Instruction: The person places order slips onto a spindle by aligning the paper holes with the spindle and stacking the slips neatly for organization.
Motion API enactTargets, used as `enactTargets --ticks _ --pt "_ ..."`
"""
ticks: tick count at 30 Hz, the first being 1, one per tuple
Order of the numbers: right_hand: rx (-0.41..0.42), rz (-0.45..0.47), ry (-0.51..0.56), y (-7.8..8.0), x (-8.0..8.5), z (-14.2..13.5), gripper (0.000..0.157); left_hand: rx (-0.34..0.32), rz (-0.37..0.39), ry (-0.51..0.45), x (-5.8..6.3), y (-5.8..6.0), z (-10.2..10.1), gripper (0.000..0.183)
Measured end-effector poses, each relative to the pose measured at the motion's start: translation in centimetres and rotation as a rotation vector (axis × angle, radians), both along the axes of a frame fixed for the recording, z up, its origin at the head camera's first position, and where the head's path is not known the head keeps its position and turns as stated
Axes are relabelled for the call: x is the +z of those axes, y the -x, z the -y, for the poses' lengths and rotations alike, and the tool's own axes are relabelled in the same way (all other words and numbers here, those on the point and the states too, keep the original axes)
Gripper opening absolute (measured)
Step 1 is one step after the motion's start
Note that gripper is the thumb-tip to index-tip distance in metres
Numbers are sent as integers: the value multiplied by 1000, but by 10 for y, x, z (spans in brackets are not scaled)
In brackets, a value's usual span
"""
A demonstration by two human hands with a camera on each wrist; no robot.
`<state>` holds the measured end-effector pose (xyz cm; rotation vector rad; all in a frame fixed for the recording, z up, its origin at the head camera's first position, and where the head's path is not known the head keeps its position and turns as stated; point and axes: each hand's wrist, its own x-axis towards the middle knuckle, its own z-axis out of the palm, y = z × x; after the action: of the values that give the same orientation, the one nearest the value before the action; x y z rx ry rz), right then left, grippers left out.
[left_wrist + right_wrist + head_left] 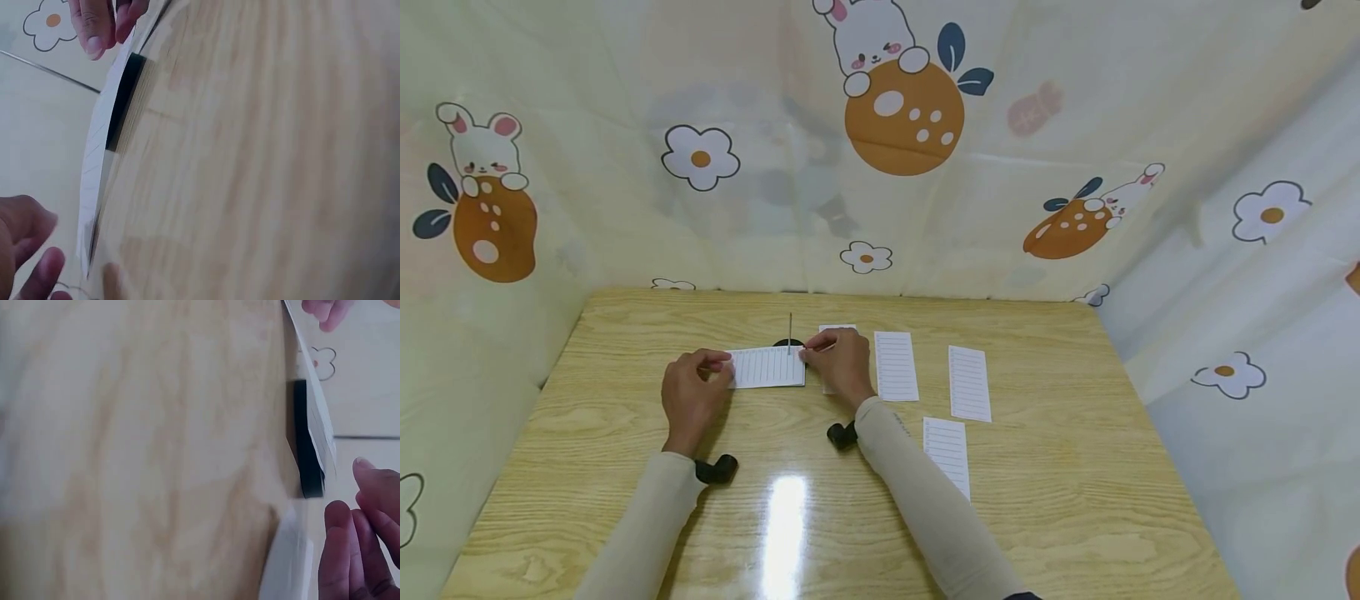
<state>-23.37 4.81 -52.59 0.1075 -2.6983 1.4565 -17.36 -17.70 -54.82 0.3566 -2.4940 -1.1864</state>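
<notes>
A lined white paper slip (766, 367) lies sideways over the black base (306, 444) of a paper spike. The thin metal spike (790, 329) stands upright near the slip's right end and appears to pass through it. My left hand (691, 392) is at the slip's left end; in the left wrist view its thumb and fingertips are apart, with a small gap to the paper. My right hand (842, 362) is at the right end beside the spike. In the right wrist view its thumb and fingers are bent but apart, with no paper visible between them.
Right of the spike, more lined slips lie on the wooden table (1060, 467): one (837, 329) partly under my right hand, one upright slip (896, 367), one farther right (970, 383), and one nearer slip (947, 450) beside my right sleeve. A patterned curtain (760, 225) surrounds the table.
</notes>
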Motion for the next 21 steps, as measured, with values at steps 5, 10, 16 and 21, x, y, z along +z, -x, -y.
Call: enactTargets --ticks 5,10,16,21 --pt "0 11 27 4 2 -9 9 4 -63 -82 -1 -7 -6 16" --pt "-1 13 41 8 4 -17 11 3 -121 -118 -1 -10 -15 17" --pt "12 -3 31 12 2 -25 13 -9 -137 -138 3 -12 -29 17" --pt "4 -1 23 17 0 -30 12 -42 -140 -159 6 -14 -46 14"
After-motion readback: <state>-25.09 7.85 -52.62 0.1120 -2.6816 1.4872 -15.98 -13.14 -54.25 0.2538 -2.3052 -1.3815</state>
